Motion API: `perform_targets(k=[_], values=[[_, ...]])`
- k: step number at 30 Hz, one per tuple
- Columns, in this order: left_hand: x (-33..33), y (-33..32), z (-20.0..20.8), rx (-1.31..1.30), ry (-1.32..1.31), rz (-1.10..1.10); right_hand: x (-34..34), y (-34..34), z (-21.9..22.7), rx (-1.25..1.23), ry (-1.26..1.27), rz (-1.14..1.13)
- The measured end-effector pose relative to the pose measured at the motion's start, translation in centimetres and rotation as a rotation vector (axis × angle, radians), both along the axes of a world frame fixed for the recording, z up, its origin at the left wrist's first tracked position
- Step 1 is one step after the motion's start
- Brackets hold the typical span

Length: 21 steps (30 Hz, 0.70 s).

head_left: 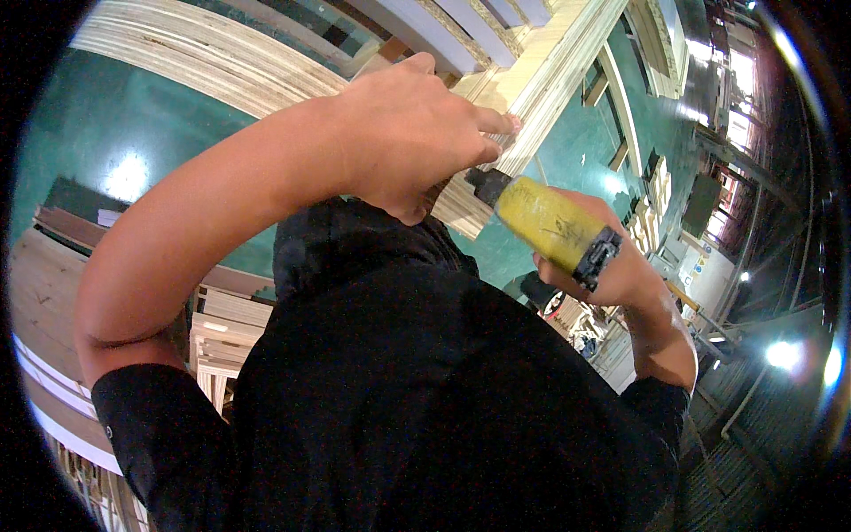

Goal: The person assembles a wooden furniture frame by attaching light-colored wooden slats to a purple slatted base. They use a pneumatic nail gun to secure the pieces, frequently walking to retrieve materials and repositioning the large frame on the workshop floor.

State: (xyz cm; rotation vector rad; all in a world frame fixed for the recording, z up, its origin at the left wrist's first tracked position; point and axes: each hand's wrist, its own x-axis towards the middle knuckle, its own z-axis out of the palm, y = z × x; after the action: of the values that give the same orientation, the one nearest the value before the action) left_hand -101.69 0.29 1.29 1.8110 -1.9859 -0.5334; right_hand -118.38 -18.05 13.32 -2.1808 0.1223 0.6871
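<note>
My right hand [633, 270] is wrapped round a yellow and black hand-held power tool [551, 218]. Its grip is hidden behind its body, and whether it is a driver or a nailer cannot be made out. The tool's black nose points up and left, close to the corner of a layered plywood frame [557, 78]. My left hand [415, 133] lies across that corner from the left, fingers over the far side and thumb on the near side. Its palm hides part of the wood, and the fingertips are just above the tool's nose.
Another stack of plywood edges [204, 66] runs off to the upper left above a green surface [111, 146]. Cut wooden strips [226, 332] are piled beside my left elbow. Curved wooden pieces [625, 111] lie at the upper right, with a workshop hall beyond.
</note>
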Motion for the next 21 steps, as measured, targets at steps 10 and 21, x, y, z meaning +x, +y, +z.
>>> perform_targets(k=[10, 21], values=[[0.2, -0.1, -0.6, -0.146, 0.015, 0.03, -0.9, -1.7, -0.9, -0.027, 0.005, 0.176], [0.2, -0.9, -1.2, -0.11, -0.098, -0.005, -4.9, -5.9, -4.2, 0.233, 0.026, 0.02]])
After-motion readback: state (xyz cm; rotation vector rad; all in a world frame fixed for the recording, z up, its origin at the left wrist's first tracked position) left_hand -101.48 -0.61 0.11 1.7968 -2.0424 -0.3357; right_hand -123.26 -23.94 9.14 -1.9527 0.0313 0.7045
